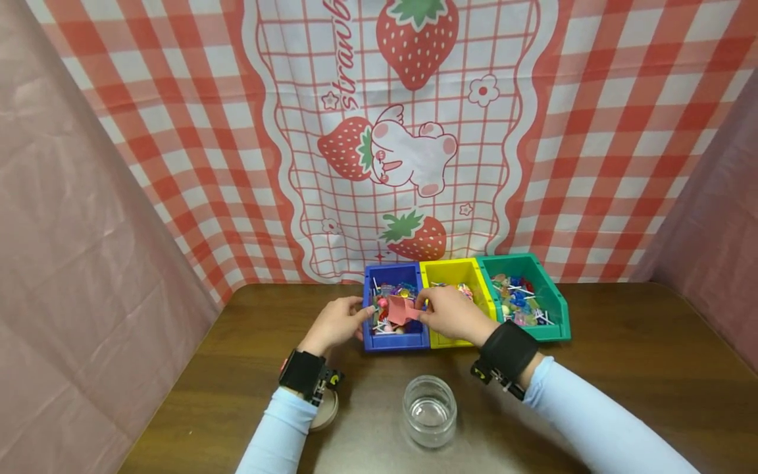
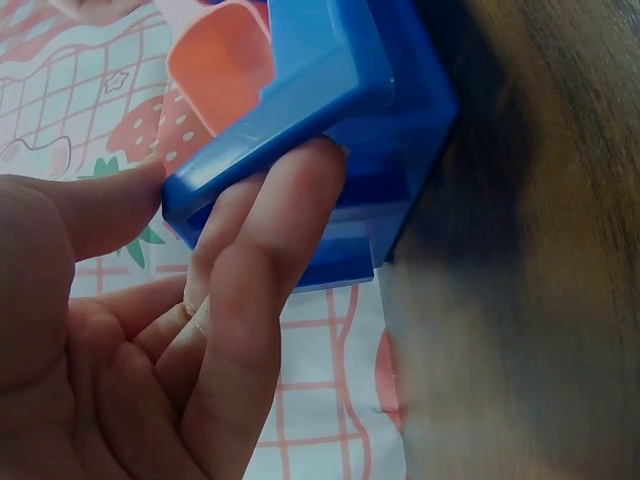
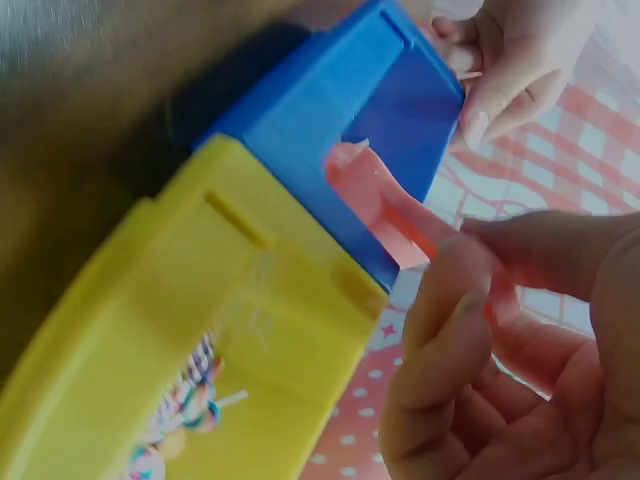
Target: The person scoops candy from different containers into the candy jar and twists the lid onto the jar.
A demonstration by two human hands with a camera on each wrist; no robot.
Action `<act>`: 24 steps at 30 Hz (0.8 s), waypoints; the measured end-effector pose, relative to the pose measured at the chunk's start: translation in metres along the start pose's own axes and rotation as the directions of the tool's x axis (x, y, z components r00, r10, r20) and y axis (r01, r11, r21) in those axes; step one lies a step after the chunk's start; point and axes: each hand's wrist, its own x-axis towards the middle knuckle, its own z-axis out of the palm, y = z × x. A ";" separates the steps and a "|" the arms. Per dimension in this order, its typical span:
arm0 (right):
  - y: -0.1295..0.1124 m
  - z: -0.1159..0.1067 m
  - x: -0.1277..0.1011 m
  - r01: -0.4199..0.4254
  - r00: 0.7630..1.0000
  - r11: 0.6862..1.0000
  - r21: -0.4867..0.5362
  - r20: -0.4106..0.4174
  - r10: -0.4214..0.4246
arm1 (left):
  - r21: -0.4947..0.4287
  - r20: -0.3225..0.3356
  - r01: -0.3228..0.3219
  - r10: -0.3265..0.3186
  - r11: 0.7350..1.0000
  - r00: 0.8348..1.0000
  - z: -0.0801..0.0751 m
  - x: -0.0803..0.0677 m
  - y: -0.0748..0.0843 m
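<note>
A blue bin (image 1: 393, 343) holding lollipops stands at the left of a row of three bins. My left hand (image 1: 337, 322) grips its left wall, with the thumb on the rim and the fingers (image 2: 270, 230) pressed against the outside of the blue bin (image 2: 330, 70). My right hand (image 1: 453, 315) pinches the handle of a pink scoop (image 1: 401, 311), which dips into the blue bin. In the right wrist view the pink scoop (image 3: 375, 195) hangs inside the blue bin (image 3: 300, 100) from my right hand's (image 3: 480, 330) fingertips.
A yellow bin (image 1: 450, 266) and a green bin (image 1: 556, 309), both with lollipops, stand to the right. An open glass jar (image 1: 429, 411) sits on the brown table (image 1: 622, 368) near me, with a round lid (image 1: 326, 411) beside it under my left wrist. Cloth walls surround the table.
</note>
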 end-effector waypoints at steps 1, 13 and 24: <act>-0.001 -0.001 0.002 -0.003 1.000 1.000 -0.024 -0.014 0.002 | 0.000 0.001 0.000 0.000 1.000 1.000 0.000 0.000 -0.001; -0.007 0.012 0.034 0.090 0.993 0.937 -0.336 -0.045 -0.111 | -0.031 0.005 -0.003 0.003 1.000 1.000 0.004 0.001 -0.002; -0.022 0.020 0.046 0.117 0.982 0.819 -0.562 -0.058 -0.180 | -0.037 -0.005 0.021 -0.021 0.999 1.000 0.003 0.002 -0.003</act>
